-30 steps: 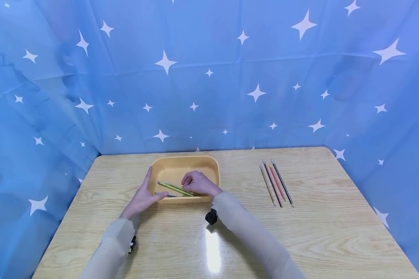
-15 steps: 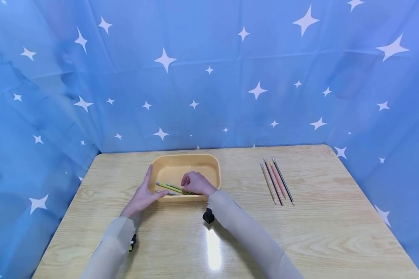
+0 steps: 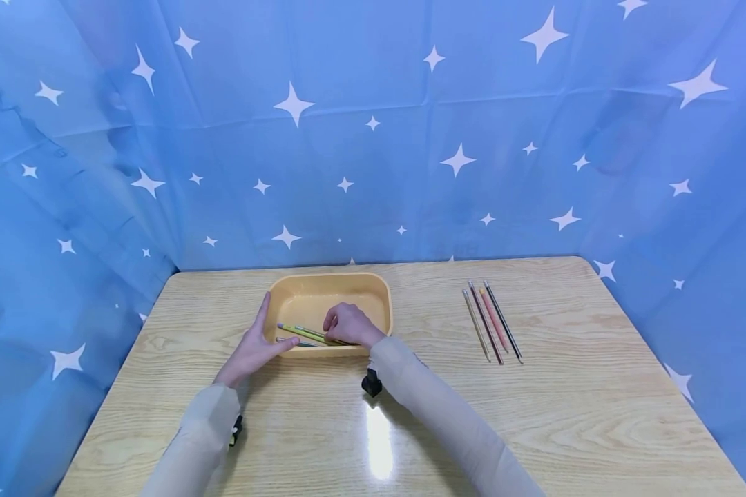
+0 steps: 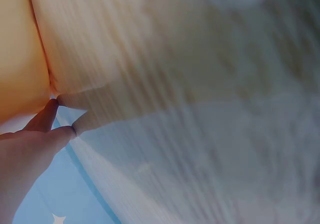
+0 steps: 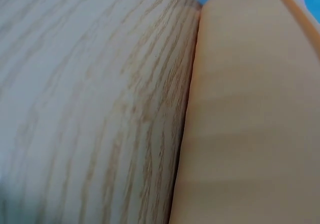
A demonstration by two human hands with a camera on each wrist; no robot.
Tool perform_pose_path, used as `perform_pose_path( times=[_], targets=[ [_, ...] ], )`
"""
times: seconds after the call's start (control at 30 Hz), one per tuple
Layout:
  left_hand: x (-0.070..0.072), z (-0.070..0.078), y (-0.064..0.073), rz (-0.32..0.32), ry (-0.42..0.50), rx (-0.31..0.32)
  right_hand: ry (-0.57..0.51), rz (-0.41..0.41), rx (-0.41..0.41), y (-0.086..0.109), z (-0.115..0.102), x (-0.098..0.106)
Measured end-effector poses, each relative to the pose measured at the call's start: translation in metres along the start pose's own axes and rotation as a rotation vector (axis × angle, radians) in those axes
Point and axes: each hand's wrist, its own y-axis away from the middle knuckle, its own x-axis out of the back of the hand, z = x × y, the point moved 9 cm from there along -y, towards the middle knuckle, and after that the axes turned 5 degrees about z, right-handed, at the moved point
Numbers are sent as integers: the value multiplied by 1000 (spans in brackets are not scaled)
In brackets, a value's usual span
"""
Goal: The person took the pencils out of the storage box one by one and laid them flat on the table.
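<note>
A shallow yellow-orange plastic tray sits on the table. My left hand holds its near left corner, thumb over the front rim and fingers spread along the outside of the left wall. In the left wrist view, fingertips come down to the table beside the tray. My right hand reaches into the tray from the front right, fingers curled, pinching at a yellow-green pencil that lies with others near the front wall. A teal pencil runs along that wall, partly behind the thumb. The pencils' right ends are mostly hidden by the right hand.
Several pencils lie side by side at the right of the wooden table: a tan pencil, a dark red pencil, a pink pencil and a black pencil. A blue star-patterned curtain hangs behind.
The head view has shifted slightly. My right hand and sleeve have moved a little to the left, covering more of the pencils' ends. The left hand stays at the tray's corner.
</note>
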Motion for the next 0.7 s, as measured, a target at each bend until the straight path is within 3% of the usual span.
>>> perform_pose_path(
  times=[0.2,0.53,0.7],
  targets=[
    [1,0,0,2,-17,-8,-29,1,-3,-1,2,1],
    [4,-2,-1,9,-25,-17,-345,1,-91,0,9,0],
    [1,-1,-1,1,-22,-19,-380,-10,-96,3,9,1]
  ],
)
